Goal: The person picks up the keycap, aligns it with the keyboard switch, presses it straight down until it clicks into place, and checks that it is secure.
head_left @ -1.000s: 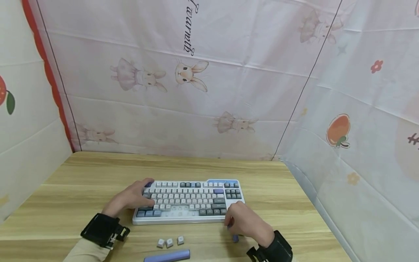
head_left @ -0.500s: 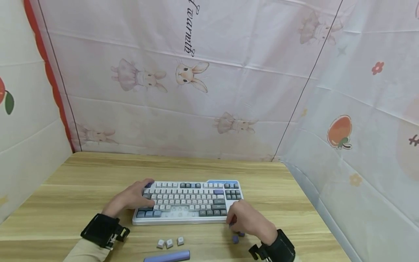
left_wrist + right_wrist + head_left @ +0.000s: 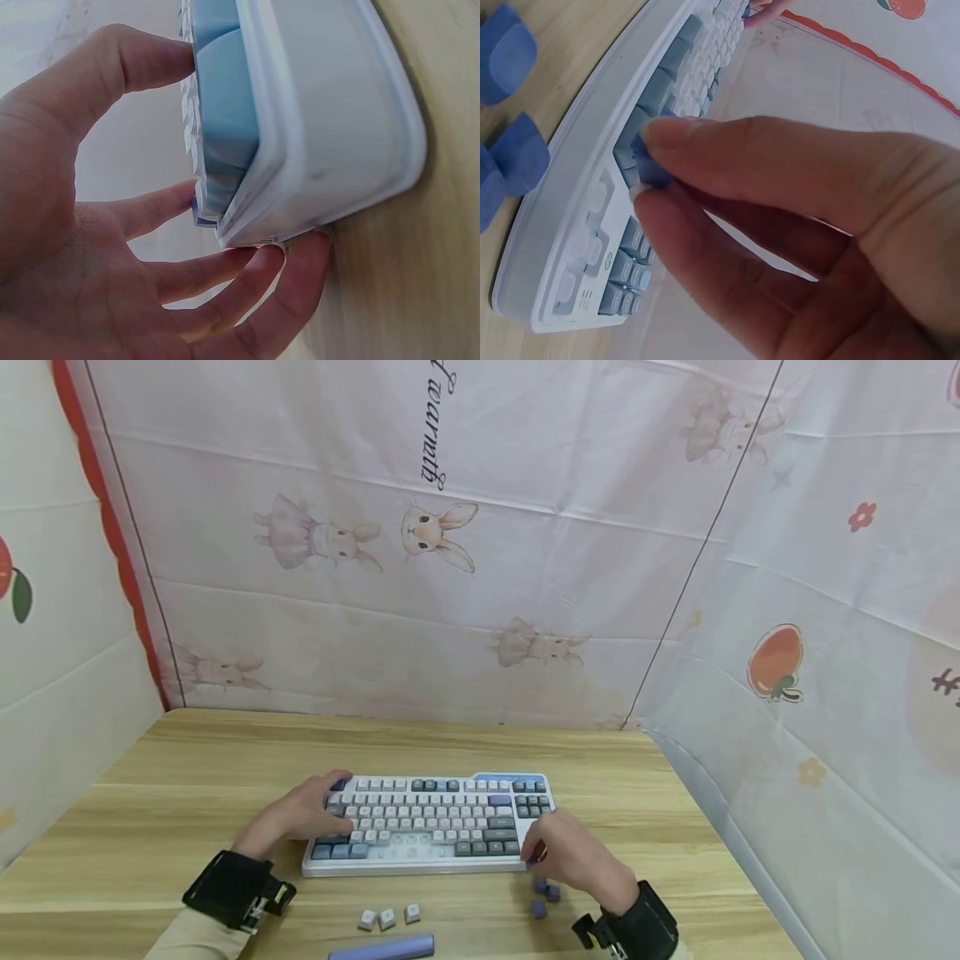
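A white keyboard [image 3: 375, 867] with white, grey, blue and purple keys lies on the wooden table. My left hand [image 3: 306, 807] grips its left end; in the left wrist view the thumb rests on the key side and several fingers lie against the case. Over the keyboard's front right corner, my right hand [image 3: 566, 852] pinches a blue-purple keycap [image 3: 652, 166] between thumb and index finger. Bare key positions [image 3: 589, 247] show at that corner, and a capless gap [image 3: 411, 845] runs along the bottom row. Three purple keycaps [image 3: 538, 909] lie near the right hand.
In front of the keyboard lie three white keycaps [image 3: 387, 918] and a long purple spacebar [image 3: 382, 948]. Printed cloth walls [image 3: 480, 568] enclose the table [image 3: 225, 743] at the back and both sides.
My right hand has shifted slightly right and up toward the keyboard's corner, uncovering more of the purple keycaps on the table. The left hand and keyboard stay in place.
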Tool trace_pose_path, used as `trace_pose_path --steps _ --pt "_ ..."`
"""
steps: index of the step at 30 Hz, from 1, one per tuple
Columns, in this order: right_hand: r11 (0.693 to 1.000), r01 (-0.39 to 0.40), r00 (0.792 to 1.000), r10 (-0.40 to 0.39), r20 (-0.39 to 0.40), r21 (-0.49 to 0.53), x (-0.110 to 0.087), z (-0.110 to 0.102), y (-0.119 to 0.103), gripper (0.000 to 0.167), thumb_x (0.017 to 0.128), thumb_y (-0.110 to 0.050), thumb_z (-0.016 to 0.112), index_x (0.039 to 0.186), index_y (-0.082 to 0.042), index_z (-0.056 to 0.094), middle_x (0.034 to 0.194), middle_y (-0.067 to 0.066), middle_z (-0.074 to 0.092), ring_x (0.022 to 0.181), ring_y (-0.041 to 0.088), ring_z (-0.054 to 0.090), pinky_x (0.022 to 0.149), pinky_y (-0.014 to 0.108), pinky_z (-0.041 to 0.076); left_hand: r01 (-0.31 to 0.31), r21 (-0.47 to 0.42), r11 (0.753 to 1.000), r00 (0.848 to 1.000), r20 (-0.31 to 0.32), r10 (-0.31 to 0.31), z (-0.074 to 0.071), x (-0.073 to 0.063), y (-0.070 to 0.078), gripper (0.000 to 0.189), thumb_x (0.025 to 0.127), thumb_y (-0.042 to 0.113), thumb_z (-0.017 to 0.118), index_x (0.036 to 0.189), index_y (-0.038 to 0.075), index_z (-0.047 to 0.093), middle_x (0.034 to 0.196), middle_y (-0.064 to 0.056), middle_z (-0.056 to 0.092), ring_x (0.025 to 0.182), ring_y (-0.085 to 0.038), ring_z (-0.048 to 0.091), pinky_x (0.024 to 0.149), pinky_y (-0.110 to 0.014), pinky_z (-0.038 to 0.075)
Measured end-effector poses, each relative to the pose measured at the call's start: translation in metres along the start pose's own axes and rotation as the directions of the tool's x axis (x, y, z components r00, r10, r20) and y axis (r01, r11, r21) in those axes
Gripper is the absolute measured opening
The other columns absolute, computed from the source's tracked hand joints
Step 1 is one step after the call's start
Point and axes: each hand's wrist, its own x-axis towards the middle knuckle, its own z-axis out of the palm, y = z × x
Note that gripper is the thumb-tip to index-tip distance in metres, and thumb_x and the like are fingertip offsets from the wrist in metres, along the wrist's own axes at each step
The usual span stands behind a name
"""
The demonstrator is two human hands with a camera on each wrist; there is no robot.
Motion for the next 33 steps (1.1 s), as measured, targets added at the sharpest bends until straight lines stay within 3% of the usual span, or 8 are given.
trace_pose_path --steps 6,20,33 --pt "1.0 0.006 1.0 -0.006 -0.016 0.004 0.001 -0.001 0.002 0.018 0.074 0.013 0.081 0.088 0.002 0.081 0.085 0.011 0.078 0.073 0.011 0.073 0.064 0.013 0.055 -0.001 -0.014 1.0 1.0 0.004 0.001 0.001 0.001 -0.001 0.089 0.084 0.024 0.082 0.155 -0.001 0.035 0.155 -0.039 0.036 0.139 -0.054 0.042 0.111 -0.071 0.038" --pt "0.995 -0.027 0.999 0.025 -0.024 -0.095 0.008 -0.003 0.009 0.013 0.076 0.011 0.081 0.085 0.001 0.081 0.082 0.011 0.078 0.071 0.012 0.071 0.062 0.015 0.053 -0.028 -0.021 0.999 1.0 0.004 0.028 -0.001 0.0 -0.001 0.09 0.081 0.022 0.08 0.155 -0.004 0.035 0.153 -0.04 0.038 0.137 -0.052 0.045 0.11 -0.069 0.039" --pt "0.991 -0.004 0.998 -0.003 -0.055 -0.131 0.014 0.0 0.017 0.014 0.075 0.01 0.083 0.084 -0.001 0.081 0.083 0.009 0.078 0.072 0.011 0.071 0.063 0.016 0.054 -0.015 -0.034 0.999 1.0 0.001 0.015 0.0 -0.001 -0.001 0.09 0.082 0.02 0.081 0.156 -0.003 0.035 0.156 -0.038 0.037 0.142 -0.055 0.04 0.111 -0.07 0.037"
